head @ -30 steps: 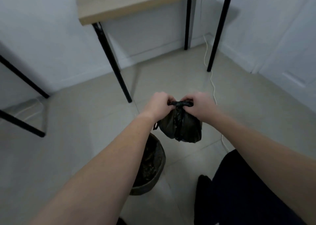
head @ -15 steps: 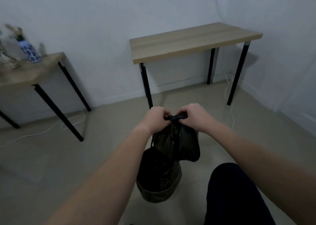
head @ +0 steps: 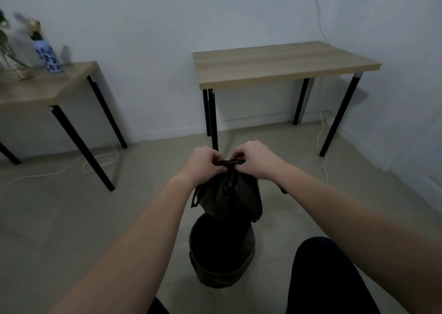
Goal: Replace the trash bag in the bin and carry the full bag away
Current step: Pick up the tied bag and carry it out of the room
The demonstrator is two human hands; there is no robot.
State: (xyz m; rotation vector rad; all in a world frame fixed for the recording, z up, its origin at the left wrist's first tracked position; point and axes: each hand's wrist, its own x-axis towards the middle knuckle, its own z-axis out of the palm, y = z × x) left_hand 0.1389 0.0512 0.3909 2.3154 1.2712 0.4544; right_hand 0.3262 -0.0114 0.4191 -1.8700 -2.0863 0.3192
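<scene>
A full black trash bag (head: 230, 197) hangs in the air just above a small round dark bin (head: 221, 269) that stands on the floor. My left hand (head: 203, 164) and my right hand (head: 254, 159) both grip the bag's gathered neck at its top, close together, knuckles up. The bag's bottom overlaps the bin's far rim in view. The bin's inside is dark and I cannot tell whether a liner is in it.
A wooden table with black legs (head: 282, 62) stands ahead against the wall. A second table (head: 43, 91) at the left holds a patterned bottle (head: 49, 56) and a plant. White cables (head: 321, 146) lie on the floor. My dark-clothed knee (head: 325, 278) is at lower right.
The view has tilted up, showing both tables. The bag has stayed in both hands and now hangs directly over the bin instead of beside it.
</scene>
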